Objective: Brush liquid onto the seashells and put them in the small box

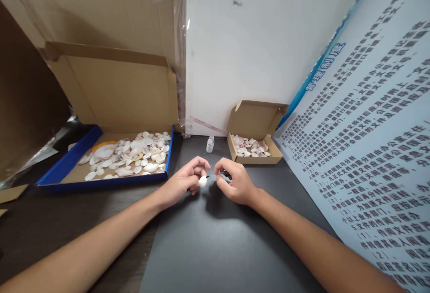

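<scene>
Near the middle of the grey mat, my left hand (188, 178) pinches a small white ribbed seashell (203, 181) between its fingers. Facing it, my right hand (236, 181) is closed around a small brush with a black handle (227, 174). The brush's thin stem is faint, and its dark tip (208, 176) is at the shell's upper right edge; whether it touches I cannot tell. Just beyond both hands stands a small clear glass bottle (210, 144) with a pale label, upright.
At left, an open cardboard box with blue sides (57, 174) holds many loose shells (134, 152). A smaller open cardboard box (260, 160) with shells (251, 146) stands at back right. A white wall panel (268, 37) and a printed board (379, 127) border the mat (215, 248).
</scene>
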`<state>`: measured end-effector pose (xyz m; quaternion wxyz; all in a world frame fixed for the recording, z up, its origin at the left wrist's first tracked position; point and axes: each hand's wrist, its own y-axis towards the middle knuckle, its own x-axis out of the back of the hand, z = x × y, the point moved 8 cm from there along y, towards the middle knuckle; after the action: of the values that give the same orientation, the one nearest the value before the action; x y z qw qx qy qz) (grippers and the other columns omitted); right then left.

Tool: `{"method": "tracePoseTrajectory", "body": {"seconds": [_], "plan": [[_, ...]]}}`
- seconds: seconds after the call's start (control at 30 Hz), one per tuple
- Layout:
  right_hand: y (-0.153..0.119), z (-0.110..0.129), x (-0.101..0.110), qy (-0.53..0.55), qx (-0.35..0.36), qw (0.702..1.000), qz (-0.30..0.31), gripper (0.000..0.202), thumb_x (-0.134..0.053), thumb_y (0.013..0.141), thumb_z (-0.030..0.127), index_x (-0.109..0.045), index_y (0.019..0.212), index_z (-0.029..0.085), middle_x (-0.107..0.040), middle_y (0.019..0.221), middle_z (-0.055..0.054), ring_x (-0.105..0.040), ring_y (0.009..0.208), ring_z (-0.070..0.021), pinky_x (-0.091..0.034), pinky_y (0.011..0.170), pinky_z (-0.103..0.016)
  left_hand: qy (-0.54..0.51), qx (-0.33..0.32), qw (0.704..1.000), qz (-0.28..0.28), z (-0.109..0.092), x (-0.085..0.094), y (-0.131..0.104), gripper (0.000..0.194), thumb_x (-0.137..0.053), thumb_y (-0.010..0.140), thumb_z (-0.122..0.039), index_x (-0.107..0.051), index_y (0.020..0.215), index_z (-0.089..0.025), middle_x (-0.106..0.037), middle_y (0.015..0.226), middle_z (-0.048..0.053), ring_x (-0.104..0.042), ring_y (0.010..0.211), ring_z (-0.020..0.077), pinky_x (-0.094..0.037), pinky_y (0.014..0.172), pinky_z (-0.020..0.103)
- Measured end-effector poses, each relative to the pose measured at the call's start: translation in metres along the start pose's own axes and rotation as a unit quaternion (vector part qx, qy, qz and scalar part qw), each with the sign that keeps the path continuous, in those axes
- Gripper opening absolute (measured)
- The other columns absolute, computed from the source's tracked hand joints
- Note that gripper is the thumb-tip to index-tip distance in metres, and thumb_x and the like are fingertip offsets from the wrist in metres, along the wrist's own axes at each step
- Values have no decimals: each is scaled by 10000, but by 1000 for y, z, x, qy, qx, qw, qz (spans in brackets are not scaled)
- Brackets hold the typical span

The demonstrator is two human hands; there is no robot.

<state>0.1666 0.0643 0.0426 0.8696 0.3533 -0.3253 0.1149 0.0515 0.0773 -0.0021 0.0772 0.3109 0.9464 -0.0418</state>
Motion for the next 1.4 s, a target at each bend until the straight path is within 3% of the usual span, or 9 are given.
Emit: {"method": "tracePoseTrajectory", "body": {"seconds": [0.27, 0.47, 0.67, 0.87, 1.03, 1.4], "plan": [[0, 8, 8, 30, 12, 999, -39, 110, -466, 738, 109, -499, 787, 202, -489, 718, 6, -432, 608, -134, -358, 578, -252, -9, -3, 1000, -8, 1, 1, 1, 359, -476, 647, -113, -474, 992, -213, -446, 709, -63, -301, 494, 59, -306, 481, 200], [-1, 6, -2, 19, 22, 1000, 2, 166, -442, 717, 72, -517, 798, 197, -489, 732, 5, -424, 619, -133, -342, 588, -255, -12, -1, 1000, -1, 1, 0, 0, 358, -473, 658, -111, -479, 1003, -208, -456, 726, -60, -293, 491, 52, -317, 494, 201], [1, 4, 7, 34, 16, 999, -34, 169, -413, 722, 58, -497, 764, 197, -479, 709, 5, -437, 629, -138, -350, 601, -251, -14, 0, 1000, -1, 0, 0, 0, 367, -471, 640, -108, -476, 993, -209, -457, 715, -57, -290, 493, 58, -313, 485, 199], [0, 9, -2, 22, 18, 1000, 5, 155, -421, 723, 75, -495, 770, 203, -488, 712, 6, -420, 610, -136, -336, 590, -257, -18, 2, 1000, -6, 0, 0, 0, 363, -482, 643, -113, -483, 994, -207, -459, 727, -57, -287, 493, 53, -314, 489, 195], [0, 7, 3, 29, 14, 999, -18, 150, -415, 723, 70, -480, 744, 203, -476, 694, 8, -425, 612, -137, -339, 593, -256, -15, -1, 1000, -8, 0, 1, 0, 378, -474, 633, -114, -483, 997, -214, -463, 729, -52, -299, 499, 59, -316, 479, 190], [2, -4, 2, 72, -64, 995, -37, 130, -411, 736, 94, -491, 738, 196, -510, 697, 7, -476, 651, -142, -375, 633, -250, -12, -7, 1000, -6, 1, 3, 1, 398, -464, 624, -88, -484, 1000, -218, -466, 741, -47, -312, 519, 73, -324, 475, 194]]}}
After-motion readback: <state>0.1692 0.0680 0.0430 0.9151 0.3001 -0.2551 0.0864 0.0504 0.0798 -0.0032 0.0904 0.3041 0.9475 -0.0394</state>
